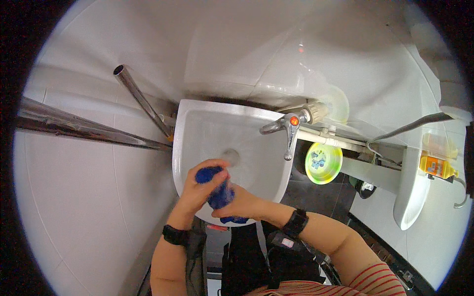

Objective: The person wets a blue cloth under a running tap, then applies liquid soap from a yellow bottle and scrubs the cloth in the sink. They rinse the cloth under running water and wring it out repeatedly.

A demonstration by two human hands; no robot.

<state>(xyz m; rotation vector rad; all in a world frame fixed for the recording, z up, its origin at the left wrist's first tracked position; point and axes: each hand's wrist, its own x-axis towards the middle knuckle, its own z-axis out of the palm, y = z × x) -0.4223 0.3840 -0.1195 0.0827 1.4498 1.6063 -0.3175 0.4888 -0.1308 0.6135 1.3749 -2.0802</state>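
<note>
Over the near part of a white ceramic sink (255, 170), both hands grip one dark blue cloth (221, 196). My left hand (202, 185) holds its upper end, with the thumb across the bunched fabric. My right hand (239, 201) grips the lower part, and a bit of blue fabric hangs below it at the sink's front rim. Both wrists wear black bands. A chrome faucet (272, 127) with a lever handle reaches in over the sink's right side. The drain lies just beyond my hands, blurred. Whether water runs cannot be told.
Metal pipes (142, 100) stand at the left beside the sink. Right of it are a green-yellow plastic basin (323, 163), white wall pipes (326, 138), and a white ledge (411, 199) near a yellow bottle (437, 166). Tiled walls surround the sink.
</note>
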